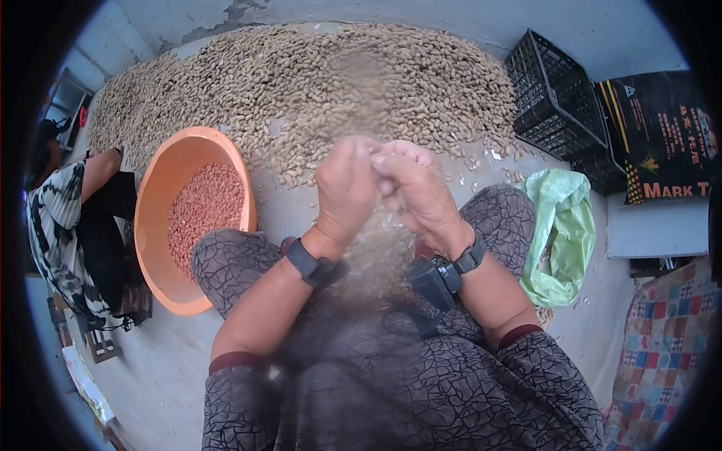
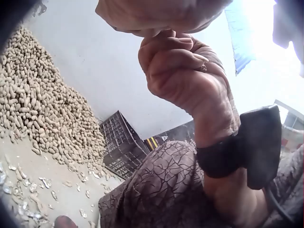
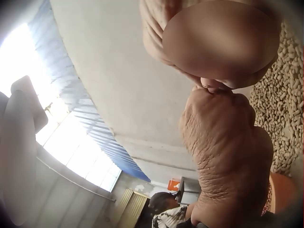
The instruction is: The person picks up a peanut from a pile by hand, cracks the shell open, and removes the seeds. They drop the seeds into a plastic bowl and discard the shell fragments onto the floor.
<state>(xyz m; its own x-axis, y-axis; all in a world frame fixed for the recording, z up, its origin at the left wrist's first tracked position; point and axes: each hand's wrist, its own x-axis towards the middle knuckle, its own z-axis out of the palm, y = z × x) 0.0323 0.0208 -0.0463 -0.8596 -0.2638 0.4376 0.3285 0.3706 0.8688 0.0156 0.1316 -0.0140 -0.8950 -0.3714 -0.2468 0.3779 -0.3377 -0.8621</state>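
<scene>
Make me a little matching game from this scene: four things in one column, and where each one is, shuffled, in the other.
Things:
1. reddish kernels
2. unshelled peanuts
3. green bag
4. left hand

Places:
A. heaped near the wall
B. meeting the right hand
C. inside the orange basin
D. beside the person's right knee

Pairs: 1-C, 2-A, 3-D, 4-B
</scene>
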